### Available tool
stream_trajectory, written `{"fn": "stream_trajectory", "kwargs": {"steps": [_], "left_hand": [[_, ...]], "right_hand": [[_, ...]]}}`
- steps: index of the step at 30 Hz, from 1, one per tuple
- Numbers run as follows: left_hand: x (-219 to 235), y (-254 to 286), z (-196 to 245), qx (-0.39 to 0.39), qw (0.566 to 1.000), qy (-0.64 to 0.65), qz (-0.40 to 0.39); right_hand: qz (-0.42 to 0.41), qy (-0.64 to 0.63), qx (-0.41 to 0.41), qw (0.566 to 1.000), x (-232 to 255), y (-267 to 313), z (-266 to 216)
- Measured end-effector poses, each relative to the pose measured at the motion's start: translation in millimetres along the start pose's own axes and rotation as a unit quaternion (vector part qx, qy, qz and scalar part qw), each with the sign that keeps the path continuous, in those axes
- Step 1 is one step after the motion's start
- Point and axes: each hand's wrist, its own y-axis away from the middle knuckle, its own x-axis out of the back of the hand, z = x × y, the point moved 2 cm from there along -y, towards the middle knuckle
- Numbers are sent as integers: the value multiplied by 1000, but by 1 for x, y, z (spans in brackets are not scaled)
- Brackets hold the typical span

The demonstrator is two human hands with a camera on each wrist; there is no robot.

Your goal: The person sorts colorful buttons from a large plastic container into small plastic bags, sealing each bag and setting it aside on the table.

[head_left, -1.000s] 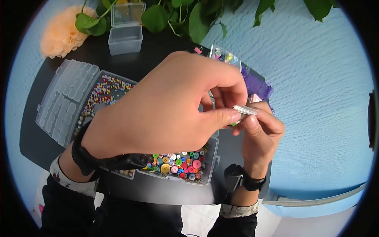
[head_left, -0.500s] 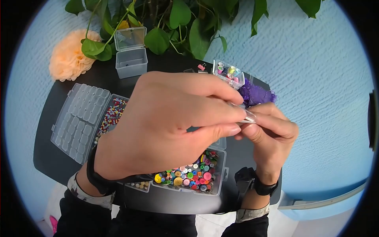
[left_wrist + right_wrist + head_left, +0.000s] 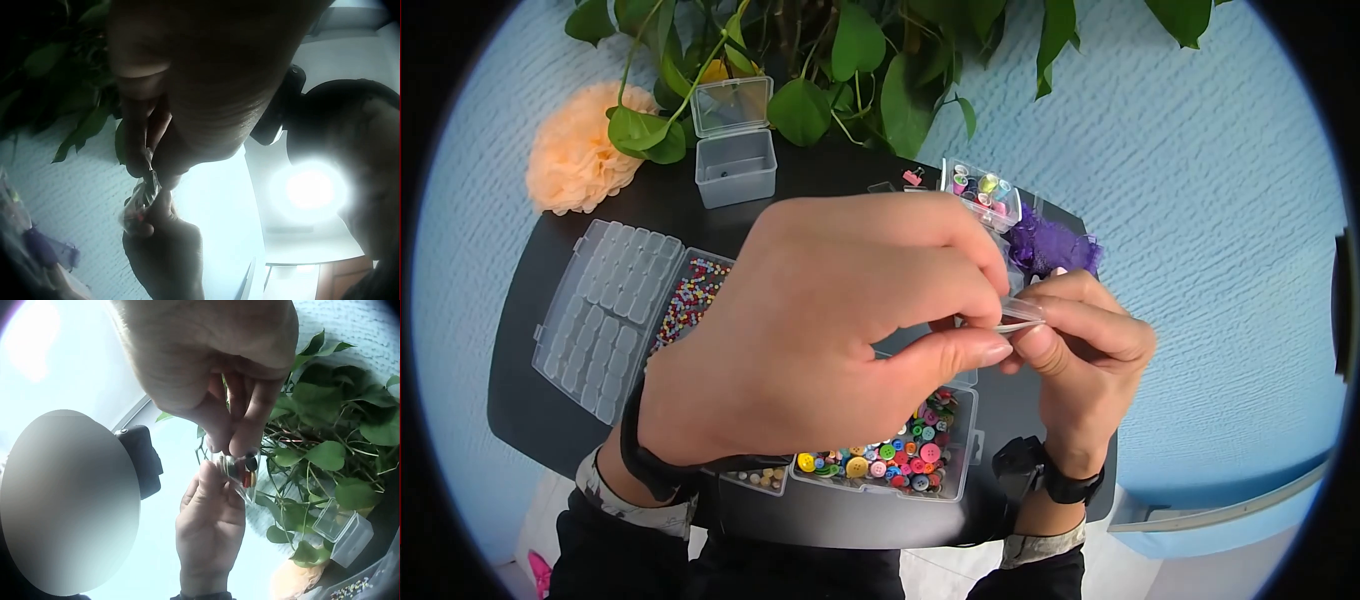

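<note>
Both hands meet at a small clear plastic bag (image 3: 1022, 312) in the head view, held above the table. The left hand (image 3: 830, 320) reaches across from the left and grips the bag's near side between thumb and bent fingers. From the right, the right hand (image 3: 1090, 345) pinches the other end of its edge. In the right wrist view, small dark, red and orange pieces (image 3: 250, 477) show through the film. The left wrist view has the bag (image 3: 142, 203) between the two hands, backlit and dim. The left hand covers much of the table's middle.
Below the hands stands a clear box of mixed buttons (image 3: 920, 455). A compartment case of tiny beads (image 3: 690, 295) has its lid (image 3: 605, 320) folded left. Behind are an open clear box (image 3: 737, 168), a tub of thread spools (image 3: 982, 192), purple fabric (image 3: 1050, 242) and overhanging leaves (image 3: 800, 110).
The head view has shifted, so the table sits lower and farther right. My left fingers reached forward over the bag, then bent back. More of the bag's clear film shows between the hands now.
</note>
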Motion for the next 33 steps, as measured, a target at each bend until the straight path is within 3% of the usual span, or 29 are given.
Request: {"fn": "stream_trajectory", "kwargs": {"steps": [19, 21, 28, 33], "left_hand": [[0, 0, -4, 1, 998, 64, 0], [0, 0, -5, 5, 998, 51, -32], [1, -1, -4, 16, 997, 63, -39], [2, 1, -4, 96, 988, 97, -67]], "right_hand": [[34, -17, 35, 999, 4, 0, 1], [31, -20, 33, 999, 4, 0, 0], [20, -24, 25, 999, 2, 0, 1], [10, -1, 16, 1000, -1, 0, 0]]}}
